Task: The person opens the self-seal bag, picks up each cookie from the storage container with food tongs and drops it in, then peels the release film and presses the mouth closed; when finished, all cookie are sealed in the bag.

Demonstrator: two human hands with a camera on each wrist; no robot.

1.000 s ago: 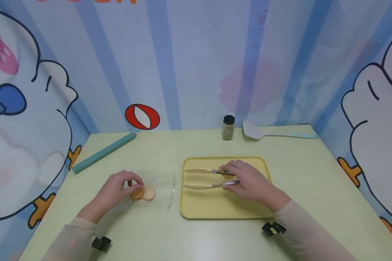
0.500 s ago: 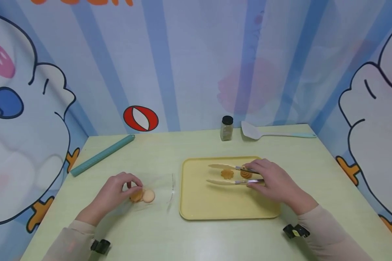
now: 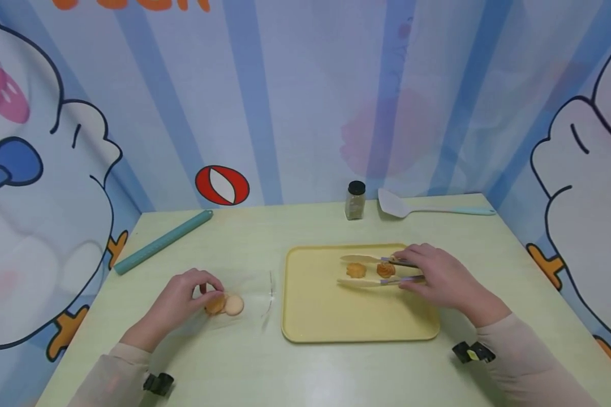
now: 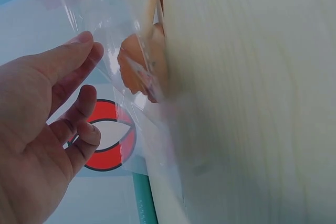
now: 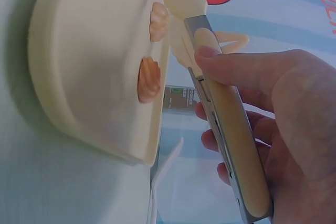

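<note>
My left hand (image 3: 180, 299) pinches the edge of a clear plastic bag (image 3: 254, 288) between thumb and forefinger. Inside the bag lie round cookies, one browner (image 3: 214, 306) beside a paler one (image 3: 233, 305). My right hand (image 3: 443, 280) grips a pair of food tongs (image 5: 228, 114) with metal arms and cream tips. The tongs' tips are spread apart over a yellow tray (image 3: 336, 322). Two cookies lie on that tray, a flower-shaped one (image 3: 356, 270) and a swirled one (image 3: 386, 270). Seen from the head view, both sit between the spread tong arms.
A green rolling pin (image 3: 164, 243) lies at the back left of the table. Behind the tray stand a small black-capped jar (image 3: 355, 203) and, to its right, a spatula (image 3: 427, 209) with a pale head. A printed curtain (image 3: 310, 102) rises along the table's back edge.
My right hand and the spread tongs have moved right across the tray, uncovering the two cookies there. My left hand stays at the bag.
</note>
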